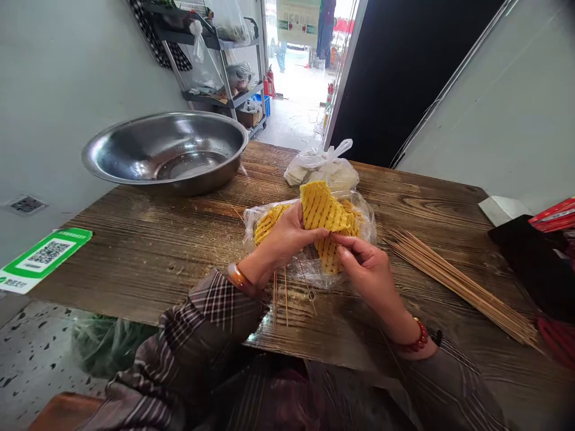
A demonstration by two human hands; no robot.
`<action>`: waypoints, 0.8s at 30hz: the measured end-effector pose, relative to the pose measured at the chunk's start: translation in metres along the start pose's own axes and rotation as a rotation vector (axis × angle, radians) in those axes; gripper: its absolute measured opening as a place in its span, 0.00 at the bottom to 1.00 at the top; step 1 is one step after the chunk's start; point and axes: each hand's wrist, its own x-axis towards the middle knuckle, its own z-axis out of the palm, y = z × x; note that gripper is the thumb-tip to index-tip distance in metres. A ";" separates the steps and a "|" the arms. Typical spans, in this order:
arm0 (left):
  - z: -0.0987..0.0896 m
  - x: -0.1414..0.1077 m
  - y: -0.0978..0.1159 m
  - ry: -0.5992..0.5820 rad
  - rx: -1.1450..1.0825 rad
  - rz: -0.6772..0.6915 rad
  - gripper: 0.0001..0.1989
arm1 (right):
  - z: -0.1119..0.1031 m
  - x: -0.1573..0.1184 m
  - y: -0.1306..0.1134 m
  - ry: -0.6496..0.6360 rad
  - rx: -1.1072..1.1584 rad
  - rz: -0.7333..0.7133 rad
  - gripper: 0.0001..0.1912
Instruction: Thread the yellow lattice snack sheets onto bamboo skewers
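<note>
"What is each hand doing?"

"The left hand grips a yellow, ridged, flat sheet between thumb and fingers, raised over the open clear plastic bag. The right hand has its fingertips pinched at the sheet's lower edge — something thin shows there, but I can't tell exactly what."

"And around that open bag?"

"More yellow ridged pieces lie in it, on the brown wood-grain counter. Just beyond it sits a knotted, whitish translucent plastic bag. To its right lies a fanned bundle of thin tan wooden sticks."

"Anything nearer the person?"

"A few loose thin sticks, on the near side of the open bag. Farther off to its left are a wide, shiny steel basin — beyond it too — and a green-and-white QR-code card at the counter's edge."
</note>
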 end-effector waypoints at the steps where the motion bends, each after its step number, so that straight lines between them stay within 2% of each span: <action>1: 0.000 0.000 0.000 0.001 -0.017 0.001 0.27 | 0.000 0.000 -0.001 -0.004 0.007 -0.005 0.14; 6: 0.000 0.000 0.002 0.020 -0.065 -0.008 0.26 | 0.001 0.001 -0.003 0.001 0.054 -0.057 0.14; 14: 0.002 -0.001 0.001 0.048 0.024 -0.009 0.26 | 0.002 0.004 0.000 0.015 0.053 -0.059 0.13; 24: 0.004 -0.002 -0.001 0.064 0.063 -0.022 0.26 | 0.003 0.004 0.002 0.043 0.028 0.007 0.11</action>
